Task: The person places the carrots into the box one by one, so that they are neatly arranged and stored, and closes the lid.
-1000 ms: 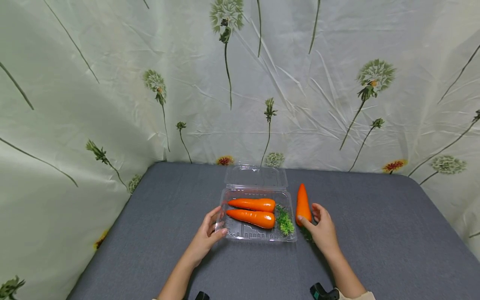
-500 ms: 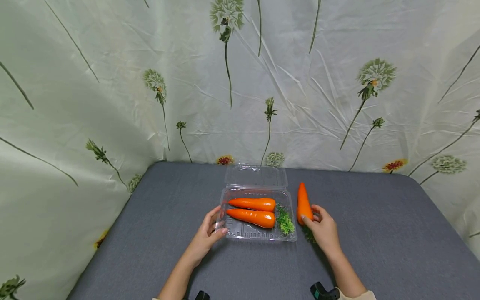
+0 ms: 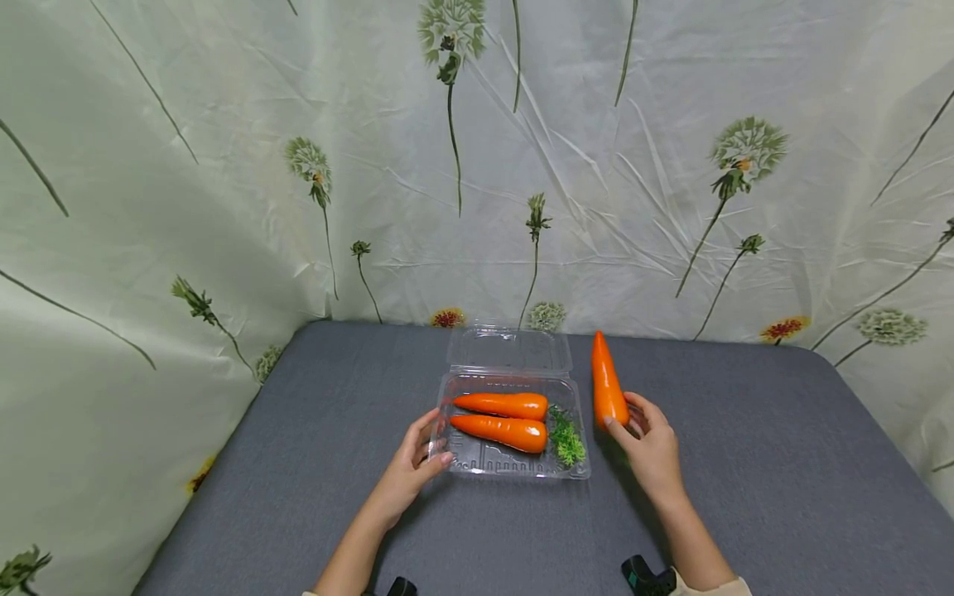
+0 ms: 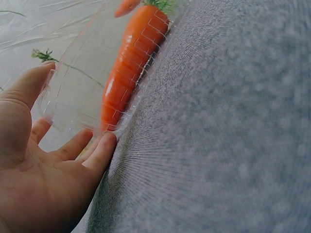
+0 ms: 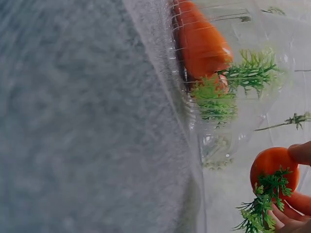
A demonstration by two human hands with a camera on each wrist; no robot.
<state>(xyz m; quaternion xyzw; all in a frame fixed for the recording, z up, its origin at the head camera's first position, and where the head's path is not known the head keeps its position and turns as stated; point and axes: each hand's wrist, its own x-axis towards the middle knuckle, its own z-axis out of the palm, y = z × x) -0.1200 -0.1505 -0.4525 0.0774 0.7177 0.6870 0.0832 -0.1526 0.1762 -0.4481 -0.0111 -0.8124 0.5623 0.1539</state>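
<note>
A clear plastic clamshell box [image 3: 477,473] lies with its lid folded back toward the wall. Inside are two orange carrots [image 3: 499,434], side by side, tips to the left and green leafy tops [image 3: 568,443] at the right end. My left hand [image 3: 408,463] holds the box by its left end, thumb and fingers on its edges, as the left wrist view shows. To the right of the box, my right hand [image 3: 648,443] grips a third carrot [image 3: 607,382] near its thick end, tip pointing away from me. Its leafy top [image 5: 265,201] hangs down in the right wrist view.
The box stands on a grey cloth-covered table [image 3: 730,463]. Behind and to the left hangs a pale curtain [image 3: 596,165] printed with dandelions, close to the table's far edge.
My right hand has tightened on the third carrot and raised it, moving slightly away from me. The left hand and the box have stayed in place.
</note>
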